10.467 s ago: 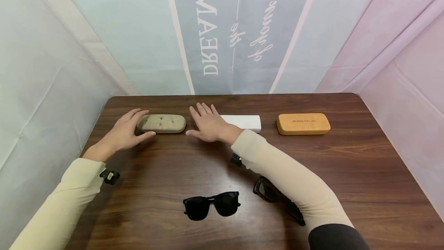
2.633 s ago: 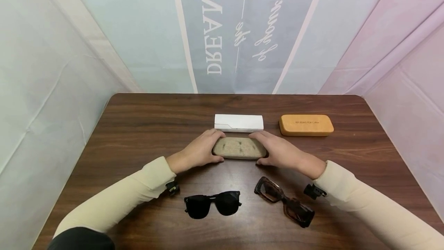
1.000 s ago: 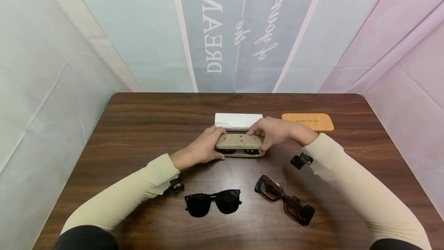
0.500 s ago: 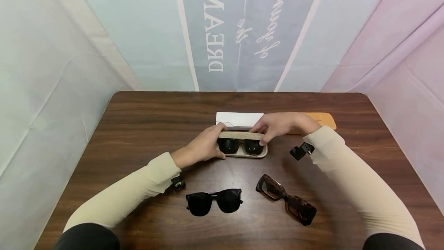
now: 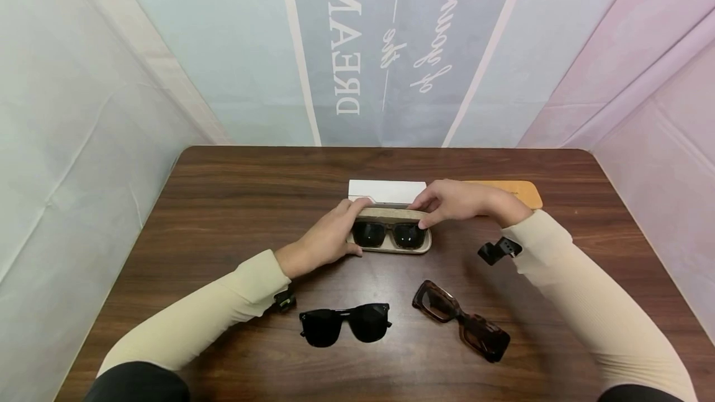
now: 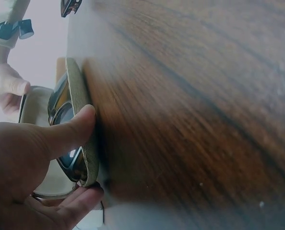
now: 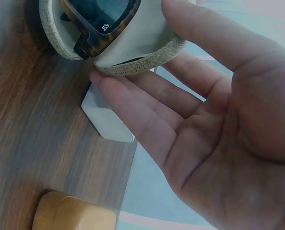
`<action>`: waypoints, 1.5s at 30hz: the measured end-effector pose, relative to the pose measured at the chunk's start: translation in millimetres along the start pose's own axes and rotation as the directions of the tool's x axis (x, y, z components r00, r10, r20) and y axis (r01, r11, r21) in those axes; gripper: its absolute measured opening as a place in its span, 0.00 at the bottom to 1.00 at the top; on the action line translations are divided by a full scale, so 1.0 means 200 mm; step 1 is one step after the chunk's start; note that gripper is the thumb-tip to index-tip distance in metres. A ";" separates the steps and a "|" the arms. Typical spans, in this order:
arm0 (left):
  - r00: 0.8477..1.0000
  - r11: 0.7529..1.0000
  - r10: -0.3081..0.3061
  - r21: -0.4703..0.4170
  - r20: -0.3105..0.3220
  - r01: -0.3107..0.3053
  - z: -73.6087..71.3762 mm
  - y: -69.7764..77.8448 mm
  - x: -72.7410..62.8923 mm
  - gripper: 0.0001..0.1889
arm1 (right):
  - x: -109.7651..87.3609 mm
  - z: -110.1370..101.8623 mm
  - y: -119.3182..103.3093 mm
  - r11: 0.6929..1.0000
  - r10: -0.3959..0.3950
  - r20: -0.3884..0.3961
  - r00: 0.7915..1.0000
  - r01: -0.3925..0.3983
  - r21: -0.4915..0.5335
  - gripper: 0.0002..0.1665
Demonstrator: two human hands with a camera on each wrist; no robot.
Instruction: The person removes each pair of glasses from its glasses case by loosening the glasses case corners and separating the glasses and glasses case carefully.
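Observation:
A beige-green glasses case [image 5: 385, 212] stands unfolded at the table's middle, its lid tilted up at the back. Inside lie tortoiseshell sunglasses [image 5: 409, 236] with dark lenses. My left hand [image 5: 324, 236] grips the case's left end; in the left wrist view its thumb presses the front rim of the base [image 6: 76, 88]. At the right end, my right hand [image 5: 460, 199] holds the lid between thumb and fingers. The right wrist view shows its thumb on the pale inner lining and its fingers behind the woven lid edge [image 7: 137, 65].
Right behind lies a white case [image 5: 385, 190]. An orange case [image 5: 522, 192], partly hidden by my right hand, is to its right. Nearer me are black sunglasses [image 5: 345, 325] and brown tortoiseshell sunglasses [image 5: 460, 320] on the wooden table [image 5: 240, 191].
The beige-green case came from the far left to the middle, before the white case. My right hand has since raised its lid, uncovering the sunglasses inside; the left kept its grip.

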State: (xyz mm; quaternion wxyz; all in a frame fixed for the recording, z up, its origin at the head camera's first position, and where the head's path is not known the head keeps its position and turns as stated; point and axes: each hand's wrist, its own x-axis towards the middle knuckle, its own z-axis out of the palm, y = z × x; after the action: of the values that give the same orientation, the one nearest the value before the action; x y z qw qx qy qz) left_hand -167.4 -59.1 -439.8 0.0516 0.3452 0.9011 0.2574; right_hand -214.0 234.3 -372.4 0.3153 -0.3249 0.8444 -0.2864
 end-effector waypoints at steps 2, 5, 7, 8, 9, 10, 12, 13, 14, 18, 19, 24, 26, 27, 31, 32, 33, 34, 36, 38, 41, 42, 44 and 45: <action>1.000 1.000 0.000 0.018 0.013 0.000 0.00 0.00 0.00 0.51 | 0.00 0.00 0.01 1.000 -0.003 -0.004 1.000 0.003 0.002 0.26; 1.000 0.999 -0.001 0.032 0.022 0.000 0.01 0.01 0.00 0.50 | 0.00 0.01 0.02 1.000 -0.001 -0.005 1.000 0.002 0.019 0.26; 1.000 1.000 0.001 0.031 0.020 -0.002 0.01 0.01 -0.01 0.50 | -0.01 0.01 0.02 1.000 0.002 -0.008 1.000 -0.002 0.026 0.26; 1.000 1.000 0.000 0.029 0.020 -0.001 0.01 0.02 -0.01 0.50 | -0.01 0.02 0.02 1.000 0.005 -0.014 1.000 -0.005 0.018 0.26; 1.000 1.000 -0.004 0.029 0.023 0.004 0.01 0.02 -0.01 0.49 | -0.01 0.02 0.01 1.000 0.006 -0.024 1.000 -0.006 0.005 0.26; 1.000 0.999 -0.008 0.031 0.025 0.007 0.00 0.02 -0.01 0.49 | -0.02 0.03 0.01 1.000 0.006 -0.033 0.999 -0.006 -0.006 0.26; 0.999 0.999 -0.018 0.035 0.035 0.016 0.00 0.02 -0.01 0.49 | -0.03 0.03 0.01 1.000 -0.001 -0.052 0.999 -0.001 -0.030 0.26; 0.999 0.999 -0.022 0.038 0.042 0.020 0.00 0.03 0.00 0.49 | -0.03 0.04 0.01 0.999 -0.004 -0.063 0.998 0.002 -0.037 0.25; 0.999 0.999 -0.025 0.040 0.048 0.023 0.00 0.03 0.00 0.48 | -0.04 0.04 0.01 0.999 -0.010 -0.072 0.997 0.007 -0.041 0.25; 0.997 0.999 -0.029 0.048 0.068 0.025 -0.01 0.04 0.01 0.48 | -0.05 0.07 0.01 0.999 -0.019 -0.108 0.994 0.015 -0.035 0.26; 0.997 0.998 -0.029 0.050 0.071 0.026 -0.01 0.04 0.01 0.48 | -0.06 0.07 0.01 0.999 -0.020 -0.117 0.993 0.017 -0.029 0.27; 0.997 0.998 -0.036 0.049 0.067 0.032 -0.01 0.04 0.01 0.48 | -0.07 0.09 0.00 1.000 -0.025 -0.161 0.987 0.022 -0.018 0.29; 0.997 0.998 -0.040 0.053 0.070 0.037 -0.01 0.04 0.01 0.48 | -0.07 0.10 0.00 0.999 -0.027 -0.179 0.984 0.022 -0.027 0.31; 0.997 0.998 -0.042 0.053 0.069 0.038 -0.01 0.04 0.01 0.48 | -0.07 0.10 0.00 0.999 -0.030 -0.189 0.982 0.023 -0.038 0.32; 0.996 0.997 -0.052 0.055 0.074 0.048 -0.01 0.03 0.01 0.48 | -0.07 0.11 -0.01 0.996 -0.035 -0.222 0.974 0.016 -0.088 0.33; 0.996 0.997 -0.054 0.054 0.073 0.050 -0.01 0.03 0.01 0.48 | -0.07 0.11 -0.02 0.995 -0.036 -0.230 0.973 0.013 -0.103 0.34; 0.996 0.997 -0.056 0.053 0.073 0.052 -0.01 0.04 0.01 0.48 | -0.07 0.11 -0.02 0.993 -0.038 -0.237 0.971 0.010 -0.121 0.34; 0.996 0.997 -0.057 0.052 0.072 0.053 -0.01 0.03 0.01 0.48 | -0.07 0.11 -0.02 0.990 -0.040 -0.244 0.969 0.005 -0.141 0.35; 0.995 0.997 -0.061 0.055 0.074 0.057 -0.02 0.04 0.00 0.48 | -0.07 0.12 -0.02 0.984 -0.050 -0.257 0.965 0.003 -0.179 0.37; 0.995 0.997 -0.064 0.055 0.077 0.060 -0.02 0.04 0.00 0.48 | -0.07 0.13 -0.03 0.977 -0.065 -0.270 0.961 0.006 -0.212 0.39; 0.995 0.997 -0.066 0.053 0.077 0.062 -0.02 0.04 0.01 0.48 | -0.08 0.14 -0.03 0.971 -0.085 -0.285 0.955 0.015 -0.238 0.43; 0.995 0.997 -0.065 0.051 0.074 0.061 -0.02 0.04 0.01 0.48 | -0.09 0.14 -0.03 0.970 -0.089 -0.289 0.953 0.017 -0.243 0.44; 0.995 0.997 -0.066 0.052 0.074 0.062 -0.02 0.04 0.01 0.48 | -0.10 0.15 -0.03 0.969 -0.088 -0.291 0.953 0.014 -0.247 0.47; 0.995 0.997 -0.068 0.054 0.074 0.064 -0.02 0.04 0.01 0.48 | -0.10 0.16 -0.04 0.969 -0.087 -0.291 0.953 0.013 -0.248 0.48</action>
State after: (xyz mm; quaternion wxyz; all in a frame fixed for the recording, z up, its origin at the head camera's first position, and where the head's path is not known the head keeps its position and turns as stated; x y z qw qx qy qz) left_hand -164.5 -55.1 -432.4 0.0855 0.3262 0.9156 0.2189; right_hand -176.7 235.8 -380.8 0.1341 -0.3353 0.9025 -0.2348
